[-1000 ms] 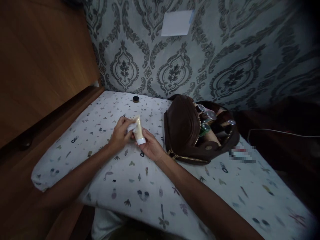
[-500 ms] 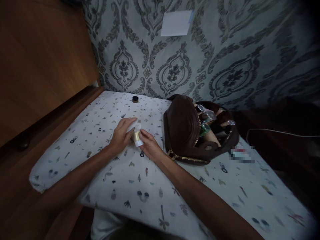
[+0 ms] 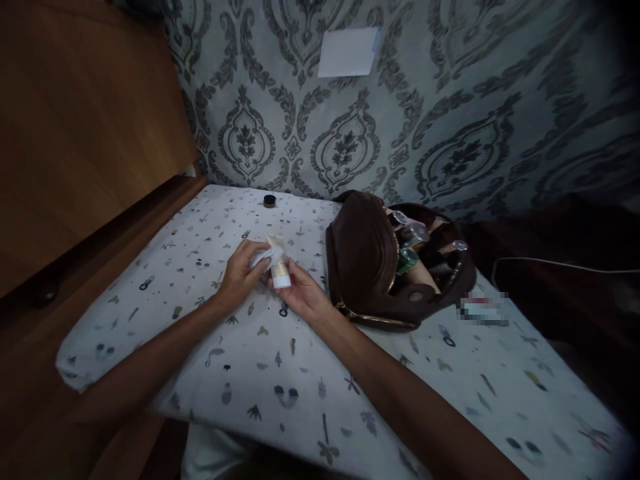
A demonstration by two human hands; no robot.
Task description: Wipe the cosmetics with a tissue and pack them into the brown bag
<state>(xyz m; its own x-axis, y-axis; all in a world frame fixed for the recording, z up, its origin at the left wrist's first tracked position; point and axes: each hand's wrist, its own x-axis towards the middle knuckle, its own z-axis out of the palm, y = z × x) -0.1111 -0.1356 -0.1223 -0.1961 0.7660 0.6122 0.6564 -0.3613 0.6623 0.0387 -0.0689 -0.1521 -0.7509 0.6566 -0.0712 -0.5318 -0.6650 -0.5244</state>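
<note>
In the head view, the fingers of the left hand [image 3: 239, 272] pinch a white cloth [image 3: 264, 257] against the cream tube [image 3: 280, 268], hiding part of it, while the right hand [image 3: 306, 293] grips this tube near its white cap [image 3: 281, 282]. Beyond the fingers sits a small dark-lidded jar [image 3: 269, 201]; to their right stands an unzipped brown bag [image 3: 361, 260] with containers [image 3: 415, 233].

Left fingers [image 3: 255, 246] hold white cloth [image 3: 267, 255] against a tube [image 3: 279, 269].
</note>
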